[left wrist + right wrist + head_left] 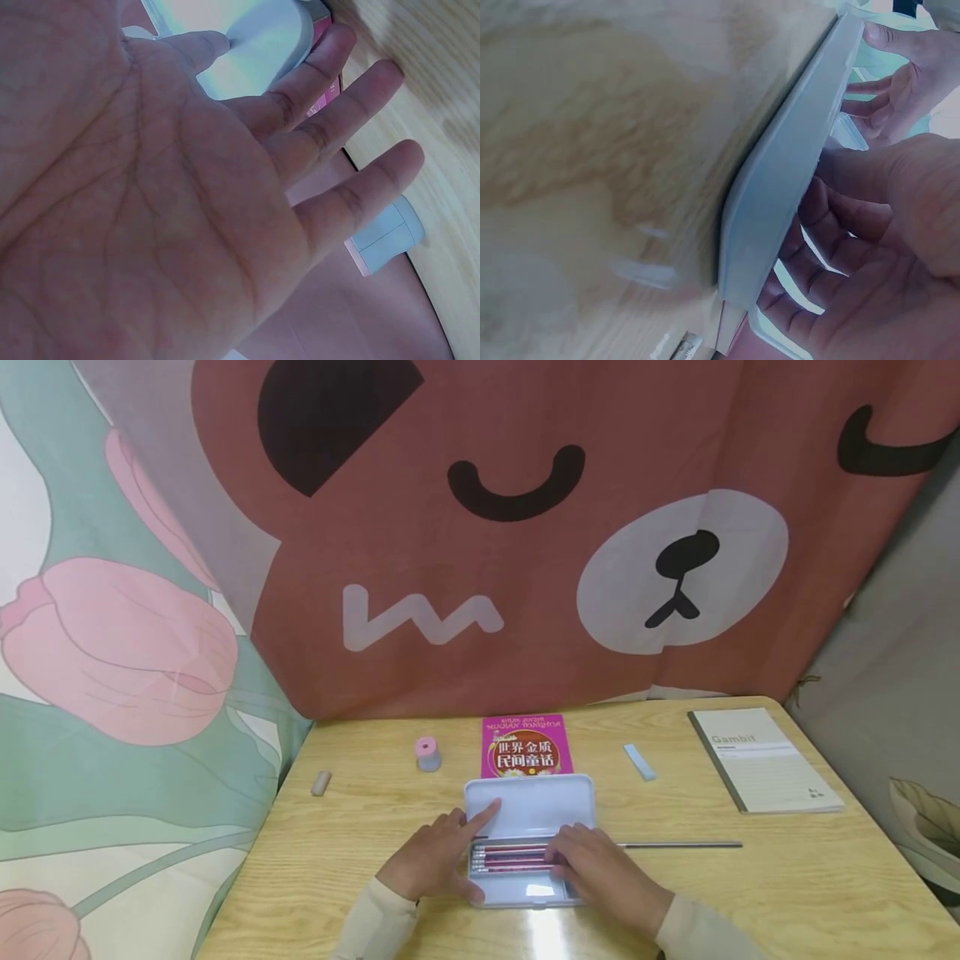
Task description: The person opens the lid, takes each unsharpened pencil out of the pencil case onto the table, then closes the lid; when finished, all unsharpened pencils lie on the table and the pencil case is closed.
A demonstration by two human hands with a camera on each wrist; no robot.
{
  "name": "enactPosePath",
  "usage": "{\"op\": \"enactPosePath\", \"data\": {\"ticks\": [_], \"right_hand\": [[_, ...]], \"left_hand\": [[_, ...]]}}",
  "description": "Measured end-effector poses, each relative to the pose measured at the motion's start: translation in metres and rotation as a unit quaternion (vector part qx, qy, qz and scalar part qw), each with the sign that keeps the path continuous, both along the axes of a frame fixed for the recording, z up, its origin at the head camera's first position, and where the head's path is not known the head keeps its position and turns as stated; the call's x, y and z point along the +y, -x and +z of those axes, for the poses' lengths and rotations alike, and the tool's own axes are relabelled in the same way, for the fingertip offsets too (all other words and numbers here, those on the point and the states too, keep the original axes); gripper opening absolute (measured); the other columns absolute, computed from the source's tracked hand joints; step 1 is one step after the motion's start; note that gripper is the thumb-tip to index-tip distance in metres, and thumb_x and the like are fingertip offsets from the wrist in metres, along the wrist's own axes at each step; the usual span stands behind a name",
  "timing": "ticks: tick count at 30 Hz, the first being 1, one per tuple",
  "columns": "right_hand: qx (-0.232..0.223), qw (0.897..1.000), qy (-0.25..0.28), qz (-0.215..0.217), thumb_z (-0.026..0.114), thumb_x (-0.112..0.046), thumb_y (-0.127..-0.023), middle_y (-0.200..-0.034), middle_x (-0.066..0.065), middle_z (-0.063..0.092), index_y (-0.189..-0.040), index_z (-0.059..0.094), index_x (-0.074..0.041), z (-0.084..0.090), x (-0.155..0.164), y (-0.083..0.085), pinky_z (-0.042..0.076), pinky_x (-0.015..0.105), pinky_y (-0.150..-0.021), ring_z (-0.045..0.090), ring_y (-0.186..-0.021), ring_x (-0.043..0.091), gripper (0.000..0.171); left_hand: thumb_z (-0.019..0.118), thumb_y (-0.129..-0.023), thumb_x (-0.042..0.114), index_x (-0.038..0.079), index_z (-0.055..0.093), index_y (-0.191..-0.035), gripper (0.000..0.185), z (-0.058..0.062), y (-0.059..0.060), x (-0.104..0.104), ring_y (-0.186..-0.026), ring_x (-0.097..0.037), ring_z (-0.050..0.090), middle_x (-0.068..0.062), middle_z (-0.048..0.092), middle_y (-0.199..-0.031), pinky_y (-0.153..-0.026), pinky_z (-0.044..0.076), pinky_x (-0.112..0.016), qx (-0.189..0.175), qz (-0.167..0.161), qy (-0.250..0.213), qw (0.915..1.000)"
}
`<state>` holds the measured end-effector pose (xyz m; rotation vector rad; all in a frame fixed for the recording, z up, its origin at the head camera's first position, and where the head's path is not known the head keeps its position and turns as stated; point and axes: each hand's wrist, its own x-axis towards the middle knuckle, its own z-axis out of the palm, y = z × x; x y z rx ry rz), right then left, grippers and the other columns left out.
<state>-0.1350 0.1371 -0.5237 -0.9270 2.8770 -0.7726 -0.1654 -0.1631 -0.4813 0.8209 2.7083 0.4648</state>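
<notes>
A pale blue pencil case (517, 893) lies with its lid (536, 802) raised on the table. Several pink pencils (517, 862) lie side by side in it, their silver ends to the left. My left hand (435, 860) spreads over its left end, the index finger against the lid and the thumb at the front edge. Bent fingers of my right hand (592, 868) reach over the front wall and cover the right ends of the pencils; I cannot tell whether they pinch one. In the right wrist view the case wall (769, 202) hides those fingertips.
Behind the lid lies a magenta book (525, 743). A pink and grey sharpener (427, 754) and a small brownish block (321, 783) sit on the left. On the right are a light blue strip (639, 762), a notebook (765, 760) and a thin grey rod (686, 845) beside the case.
</notes>
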Motion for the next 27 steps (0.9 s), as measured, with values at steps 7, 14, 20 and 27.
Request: {"op": "enactPosePath", "data": {"ticks": [7, 14, 20, 27], "right_hand": [[0.011, 1.0, 0.006, 0.008, 0.077, -0.016, -0.102, -0.103, -0.018, 0.063, -0.109, 0.071, -0.024, 0.0, -0.0012, 0.0001, 0.055, 0.034, -0.092, 0.055, -0.099, 0.002, 0.011], [0.018, 1.0, 0.01, 0.009, 0.077, -0.014, -0.102, -0.104, -0.016, 0.065, -0.11, 0.071, -0.024, -0.0011, -0.0022, -0.0013, 0.057, 0.036, -0.095, 0.058, -0.1, 0.004, 0.014], [0.008, 1.0, 0.01, 0.008, 0.077, -0.013, -0.101, -0.104, -0.018, 0.061, -0.11, 0.071, -0.025, 0.0001, -0.0025, -0.0003, 0.056, 0.034, -0.093, 0.055, -0.1, 0.002, 0.016], [0.041, 0.998, 0.045, -0.002, 0.074, -0.011, -0.104, -0.107, -0.02, 0.063, -0.113, 0.07, -0.026, 0.0078, 0.005, -0.003, 0.056, 0.036, -0.095, 0.055, -0.103, 0.0, 0.018]], "left_hand": [[0.103, -0.072, 0.041, 0.028, 0.032, -0.176, 0.126, -0.0007, 0.0002, -0.0003, -0.099, -0.014, 0.052, -0.008, 0.06, -0.124, -0.092, 0.056, -0.039, 0.002, 0.0, 0.001, 1.0], [0.103, -0.072, 0.042, 0.031, 0.031, -0.176, 0.127, -0.0005, 0.001, 0.0001, -0.102, -0.015, 0.054, -0.008, 0.061, -0.126, -0.097, 0.056, -0.044, -0.006, 0.006, 0.003, 1.0], [0.103, -0.072, 0.042, 0.032, 0.03, -0.176, 0.128, -0.001, 0.0015, 0.0005, -0.104, -0.016, 0.055, -0.008, 0.061, -0.127, -0.099, 0.056, -0.045, -0.009, 0.009, 0.002, 0.9999], [0.104, -0.071, 0.042, 0.033, 0.03, -0.176, 0.128, -0.0024, 0.001, -0.0002, -0.106, -0.017, 0.055, -0.009, 0.061, -0.128, -0.099, 0.056, -0.045, -0.008, 0.011, 0.0, 0.9999]]}}
